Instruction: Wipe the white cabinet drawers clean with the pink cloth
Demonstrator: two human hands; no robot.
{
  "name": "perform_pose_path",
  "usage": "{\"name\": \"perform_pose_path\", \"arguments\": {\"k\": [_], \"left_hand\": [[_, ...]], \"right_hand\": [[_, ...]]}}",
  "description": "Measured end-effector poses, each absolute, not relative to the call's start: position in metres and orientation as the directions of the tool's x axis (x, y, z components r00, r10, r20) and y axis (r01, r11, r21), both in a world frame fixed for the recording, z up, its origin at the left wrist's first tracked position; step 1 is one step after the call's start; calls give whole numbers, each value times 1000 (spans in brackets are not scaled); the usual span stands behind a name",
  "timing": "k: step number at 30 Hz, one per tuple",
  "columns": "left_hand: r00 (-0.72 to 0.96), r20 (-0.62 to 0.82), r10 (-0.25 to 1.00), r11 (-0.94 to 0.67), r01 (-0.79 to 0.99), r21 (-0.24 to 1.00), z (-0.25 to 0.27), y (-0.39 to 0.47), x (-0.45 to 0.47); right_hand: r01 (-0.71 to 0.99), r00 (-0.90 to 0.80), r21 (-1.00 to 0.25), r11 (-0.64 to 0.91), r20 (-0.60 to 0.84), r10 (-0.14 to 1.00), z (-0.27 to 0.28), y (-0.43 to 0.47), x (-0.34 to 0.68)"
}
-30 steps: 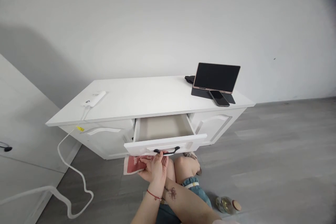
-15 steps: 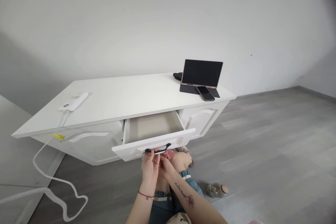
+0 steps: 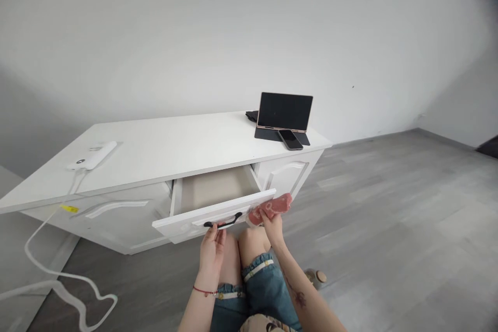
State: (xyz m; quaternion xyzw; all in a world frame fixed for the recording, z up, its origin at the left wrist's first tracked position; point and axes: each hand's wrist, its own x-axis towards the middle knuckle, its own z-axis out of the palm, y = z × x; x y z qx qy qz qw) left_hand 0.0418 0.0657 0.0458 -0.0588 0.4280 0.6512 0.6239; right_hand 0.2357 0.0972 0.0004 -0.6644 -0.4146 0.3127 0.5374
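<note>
The counter (image 3: 175,145) is showing a smooth white finish with a soft sheen, and the drawer front (image 3: 182,228) is matching it. The black handle (image 3: 230,223) is looking smooth, like metal or plastic. The red cloth (image 3: 279,205) is appearing soft and matt. The tablet (image 3: 285,111) is presenting a smooth, glassy screen. The floor (image 3: 369,218) is displaying grey wood grain.

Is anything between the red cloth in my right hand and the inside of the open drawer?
Yes: the front panel. The red cloth, in your right hand, is outside it, near its right end. Nothing visible covers the open top of the drawer.
</note>
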Motion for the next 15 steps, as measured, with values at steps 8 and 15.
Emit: {"name": "perform_pose_path", "arguments": {"k": [8, 15], "left_hand": [[-198, -604, 772, 144, -871, 470, 39, 65, 40], [-198, -536, 821, 102, -873, 478, 27, 62, 39]], "right_hand": [[596, 504, -802, -42, 333, 797, 50, 94, 239], [846, 176, -530, 48, 364, 915, 75, 89, 213]]}}
